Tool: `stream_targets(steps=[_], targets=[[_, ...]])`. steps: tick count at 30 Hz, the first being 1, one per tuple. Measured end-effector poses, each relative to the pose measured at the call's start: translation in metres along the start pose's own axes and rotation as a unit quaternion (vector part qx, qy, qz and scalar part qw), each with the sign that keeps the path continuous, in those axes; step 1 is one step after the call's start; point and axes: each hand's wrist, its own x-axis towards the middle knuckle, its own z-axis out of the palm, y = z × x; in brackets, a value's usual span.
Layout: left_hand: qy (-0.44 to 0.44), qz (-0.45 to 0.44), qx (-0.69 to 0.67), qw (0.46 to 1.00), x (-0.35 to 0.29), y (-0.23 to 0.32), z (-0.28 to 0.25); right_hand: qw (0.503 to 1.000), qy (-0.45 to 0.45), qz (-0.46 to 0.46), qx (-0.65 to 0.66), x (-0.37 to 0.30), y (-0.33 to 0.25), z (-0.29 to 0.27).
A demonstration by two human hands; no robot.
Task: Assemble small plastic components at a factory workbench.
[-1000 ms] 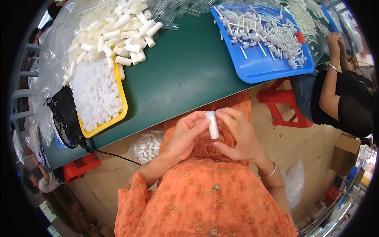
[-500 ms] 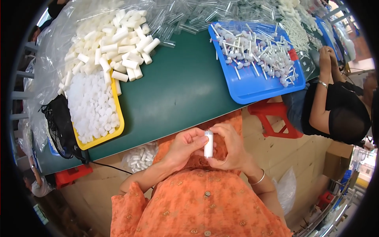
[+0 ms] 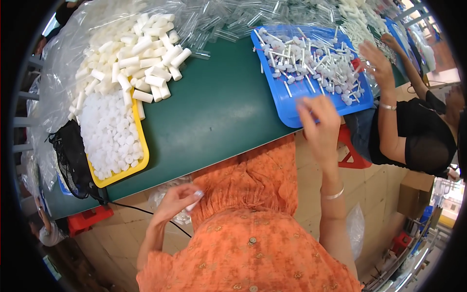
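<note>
My left hand (image 3: 178, 200) is low at the left, off the table's front edge, its fingers closed round a small white cylinder (image 3: 191, 206). The fingers hide much of that piece and motion blurs it. Below this hand lies a clear plastic bag (image 3: 156, 195), mostly covered by my hand and arm. My right hand (image 3: 320, 127) is at the near rim of the blue tray (image 3: 291, 119), fingers half bent and apart, with nothing visible in them. The fingertips are a little blurred. Many thin white sticks with whitish rounded ends (image 3: 321, 63) lie heaped in the tray.
A yellow tray (image 3: 143, 164) of small white pieces stands at the left, beside piled white cylinders (image 3: 146, 53). Clear tubes (image 3: 233, 19) lie along the green table's (image 3: 209, 92) far side. At the right, a co-worker's arm (image 3: 386, 92) reaches near the blue tray. A black mesh bag (image 3: 70, 151) hangs at the left.
My hands have parted. The left has moved down and left with the white cylinder; the right has let go of it and moved up and right to the blue tray. The co-worker's hand has shifted toward the tray.
</note>
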Motion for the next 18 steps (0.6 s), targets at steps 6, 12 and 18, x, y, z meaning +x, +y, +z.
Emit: stream_targets(steps=[6,12,18], targets=[[0.152,0.002,0.525,0.837,-0.016,-0.073,-0.044,0.977,-0.032,-0.056,-0.202,0.042,0.032,0.023],[0.001,0.224,0.363,0.905,-0.024,0.123,-0.019,0.986,-0.070,-0.020,-0.152,0.040,0.034,0.018],[0.408,0.432,0.635,0.494,0.099,0.225,-0.048,0.987,-0.013,0.152,0.057,-0.006,0.028,-0.022]])
